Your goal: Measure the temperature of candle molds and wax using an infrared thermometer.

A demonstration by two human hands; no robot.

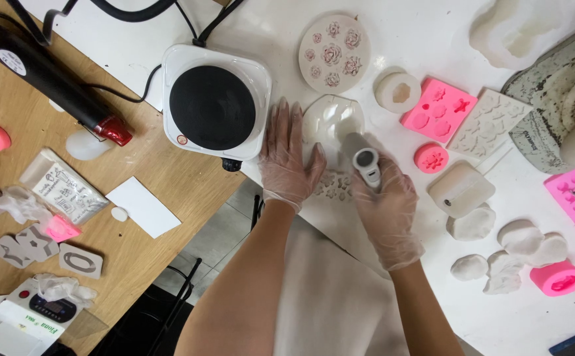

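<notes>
Both my hands wear thin clear gloves. My left hand lies flat, fingers apart, on the white table beside a translucent white silicone mould. My right hand grips a grey and white handheld tool, its end pointed at that mould. A small flat mould with flower shapes lies between my two hands.
A white hotplate with black disc sits left of my hands. A black and red heat gun lies on the wooden table. A round flower mould, pink moulds, white moulds and a pink cup mould lie to the right.
</notes>
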